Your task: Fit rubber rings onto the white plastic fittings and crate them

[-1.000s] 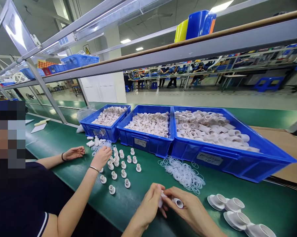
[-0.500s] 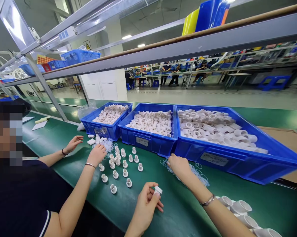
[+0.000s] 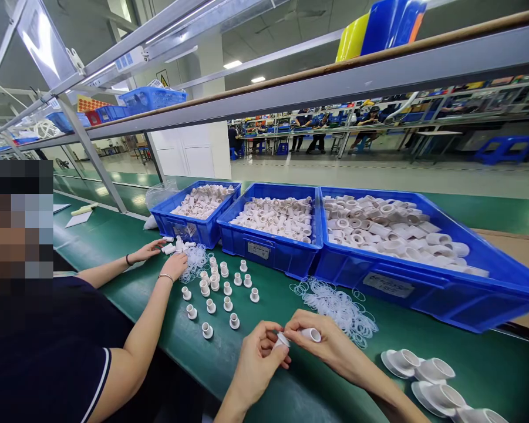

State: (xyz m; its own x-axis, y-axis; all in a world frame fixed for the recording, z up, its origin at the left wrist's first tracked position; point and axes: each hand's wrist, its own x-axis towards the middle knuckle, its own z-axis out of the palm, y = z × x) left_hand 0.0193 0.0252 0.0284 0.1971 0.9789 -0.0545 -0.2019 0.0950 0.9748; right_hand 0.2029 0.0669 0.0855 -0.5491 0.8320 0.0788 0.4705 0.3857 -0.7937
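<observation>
Between the thumb and fingers of my left hand (image 3: pixel 258 361) is a small white flanged fitting (image 3: pixel 282 341). My right hand (image 3: pixel 328 341) meets it at the fitting, fingertips pinched together at its edge; whether a ring is between them is too small to tell. A white tube (image 3: pixel 310 335) is also held in my right hand, its open end facing right. Behind my right hand lies a loose pile of thin translucent rings (image 3: pixel 339 308). Larger white flanged fittings (image 3: pixel 434 370) stand to the right of my right forearm.
Three blue bins (image 3: pixel 268 252) of white parts line the back of the green table (image 3: pixel 255 399). Several small flanged fittings (image 3: pixel 234 321) stand left of my hands. A co-worker's hands (image 3: pixel 175 266) are at another ring pile (image 3: pixel 196 261). A shelf beam (image 3: pixel 290 88) crosses above.
My right hand has moved from the ring pile toward me and left, to the fitting in my left hand. The co-worker's hands have moved closer to their white parts. The view has shifted slightly.
</observation>
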